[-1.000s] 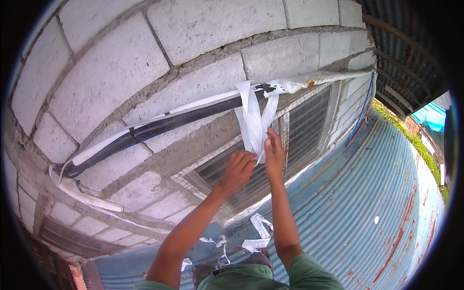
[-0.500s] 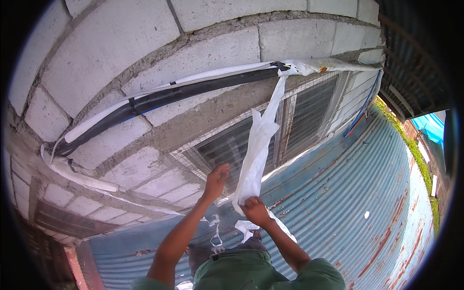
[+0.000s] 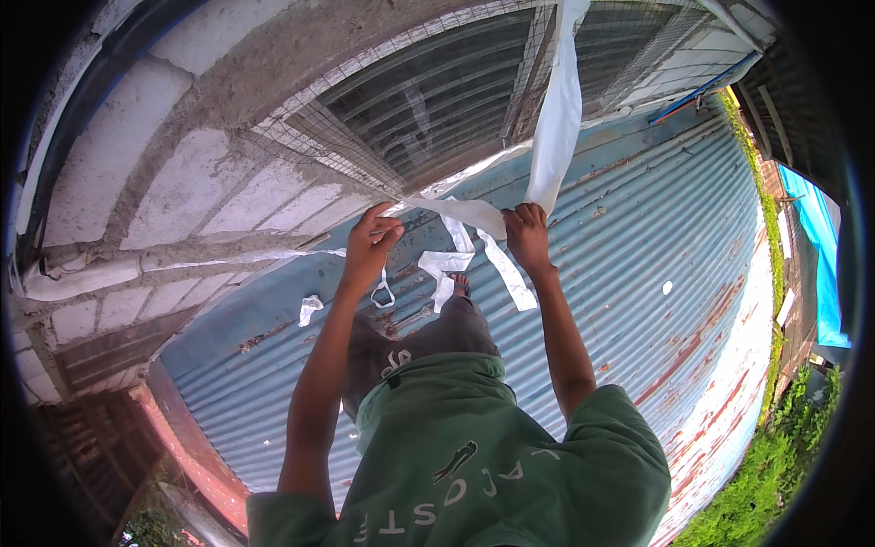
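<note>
A long white strip (image 3: 558,118) of thin, flexible material comes down from above, in front of the window. My right hand (image 3: 527,235) is closed around it below the window. From there a twisted stretch of the strip runs left to my left hand (image 3: 367,251), whose fingertips meet its narrow end by the wall's foot. The thumb of that hand stands a little apart from the fingers. Below my hands, more white strip (image 3: 447,262) lies in folds near my foot, with a straight length (image 3: 510,273) to its right.
I stand on a rusty blue corrugated metal roof (image 3: 638,337). A block wall (image 3: 173,191) with a mesh-covered window (image 3: 428,100) rises ahead. A dark pipe (image 3: 68,118) runs along the wall at upper left. White scraps (image 3: 310,309) lie on the roof; greenery (image 3: 775,483) borders it at right.
My view has tipped downward, and the pipe has shifted to the upper left. My left hand, earlier raised and free, now meets the strip. The right hand still grips it.
</note>
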Demonstrator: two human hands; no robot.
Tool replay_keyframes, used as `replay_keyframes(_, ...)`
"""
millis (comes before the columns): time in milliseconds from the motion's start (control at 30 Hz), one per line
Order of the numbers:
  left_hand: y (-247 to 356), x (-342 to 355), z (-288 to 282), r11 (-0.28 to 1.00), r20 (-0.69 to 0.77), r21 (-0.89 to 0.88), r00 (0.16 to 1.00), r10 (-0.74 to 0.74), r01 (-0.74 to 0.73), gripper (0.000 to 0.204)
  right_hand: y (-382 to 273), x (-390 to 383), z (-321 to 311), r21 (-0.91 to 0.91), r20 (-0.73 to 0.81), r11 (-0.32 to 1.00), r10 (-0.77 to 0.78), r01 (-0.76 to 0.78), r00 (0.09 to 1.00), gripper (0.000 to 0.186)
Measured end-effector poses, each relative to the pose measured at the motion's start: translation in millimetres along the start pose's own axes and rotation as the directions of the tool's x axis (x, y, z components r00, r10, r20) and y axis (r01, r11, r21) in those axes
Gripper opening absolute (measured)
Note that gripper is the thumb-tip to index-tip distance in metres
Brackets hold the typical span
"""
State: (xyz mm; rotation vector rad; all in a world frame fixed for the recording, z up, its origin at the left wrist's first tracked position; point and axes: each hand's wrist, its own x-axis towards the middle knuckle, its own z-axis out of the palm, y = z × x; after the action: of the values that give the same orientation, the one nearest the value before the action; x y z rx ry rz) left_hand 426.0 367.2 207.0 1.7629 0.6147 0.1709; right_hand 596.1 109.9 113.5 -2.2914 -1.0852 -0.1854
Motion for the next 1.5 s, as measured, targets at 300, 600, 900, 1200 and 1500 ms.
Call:
replay_keyframes(300, -83, -93, -60, 0.942, -0.323, -0.239, 0.895, -0.307, 0.237, 0.044, 20, -31, -42, 0.068, -0.267, 0.993, 0.107, -0.092, 0.958, 0.020)
replay_keyframes(600, -116, -114, -36, 0.874, -0.333, -0.465, 0.887, -0.318, 0.139, 0.043, 0, -30, -69, -0.304, -0.231, 0.951, -0.016, -0.057, 0.973, 0.013)
replay_keyframes(900, -190, -208, -15, 0.900, -0.408, -0.425, 0.865, -0.291, 0.102, 0.040, -49, -32, -53, 0.045, 0.252, 0.993, -0.113, 0.105, 0.961, 0.029)
replay_keyframes(1200, -201, -225, -29, 0.892, -0.528, -0.449, 0.788, -0.317, 0.058, 0.034, -53, 40, -44, 0.005, -0.175, 0.995, -0.096, 0.099, 0.980, 0.034)
replay_keyframes(1500, -78, -83, -7, 0.958, -0.660, -0.236, 0.750, -0.036, -0.162, 0.028, 6, 257, -117, 0.275, -0.643, 0.948, 0.056, 0.162, 0.764, 0.056)
